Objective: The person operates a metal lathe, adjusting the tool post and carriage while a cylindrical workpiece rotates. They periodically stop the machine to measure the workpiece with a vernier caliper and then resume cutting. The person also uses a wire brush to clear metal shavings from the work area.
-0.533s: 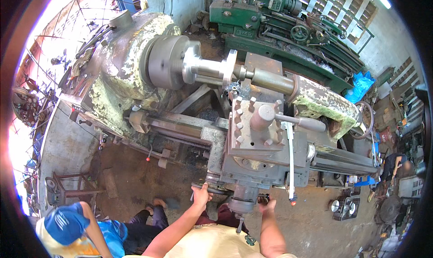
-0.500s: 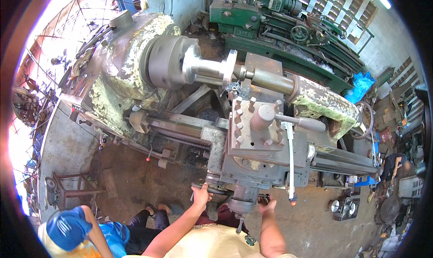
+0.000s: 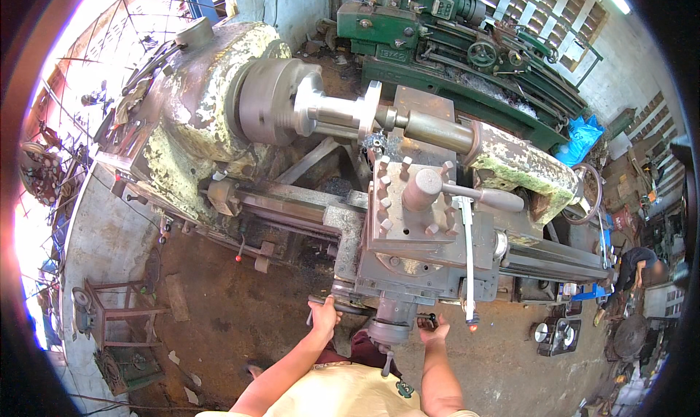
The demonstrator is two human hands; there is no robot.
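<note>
A large lathe with flaking pale paint fills the middle. Its chuck point(image 3: 271, 103) is blurred as if turning, and a shiny flanged metal workpiece point(image 3: 335, 110) runs from it to the tailstock point(image 3: 521, 165). Beside the workpiece stands the tool post point(image 3: 415, 213) with its clamping lever; curled chips point(image 3: 375, 143) hang near the tool. My left hand point(image 3: 325, 318) is closed around the dark handwheel point(image 3: 350, 307) at the carriage front. On the other side of the carriage's round boss, my right hand point(image 3: 435, 329) grips a small dark crank handle point(image 3: 426, 319), partly hidden by its fingers.
A green lathe point(image 3: 415, 34) stands behind. A metal stand point(image 3: 120, 311) is at the left, and a white lever point(image 3: 469, 271) hangs down right of the tool post. Far right, a person point(image 3: 638, 264) bends over near a blue bag point(image 3: 580, 141) and clutter.
The person in the blue cap at the lower left has gone out of view. At the far right the other person has shifted posture. Both my hands keep nearly the same places.
</note>
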